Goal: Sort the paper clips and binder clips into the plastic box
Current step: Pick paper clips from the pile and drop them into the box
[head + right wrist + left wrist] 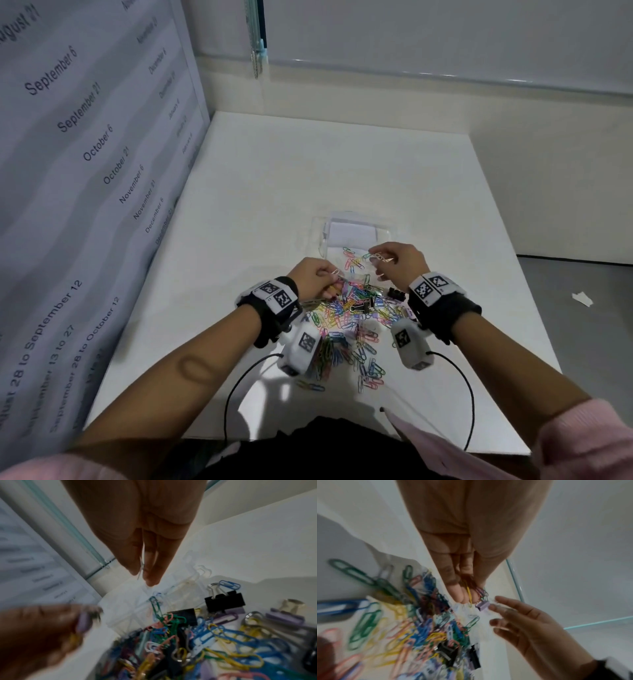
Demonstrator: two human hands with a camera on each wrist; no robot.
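Observation:
A heap of coloured paper clips (346, 325) mixed with black binder clips (395, 294) lies on the white table between my wrists. Just beyond it sits the clear plastic box (383, 228), with several paper clips (356, 262) in its near compartment. My left hand (330, 279) hovers over the heap's far left edge. In the left wrist view it (469, 599) pinches a lilac binder clip (482, 605) together with a few paper clips. My right hand (376, 260) is over the box's near edge, pinching a thin pale paper clip (141, 568).
A printed calendar sheet (85, 171) stands as a wall along the left side. The white table (308, 171) stretches bare behind the box. More black and lilac binder clips (224, 600) lie at the heap's right. Camera cables (469, 394) trail near the front edge.

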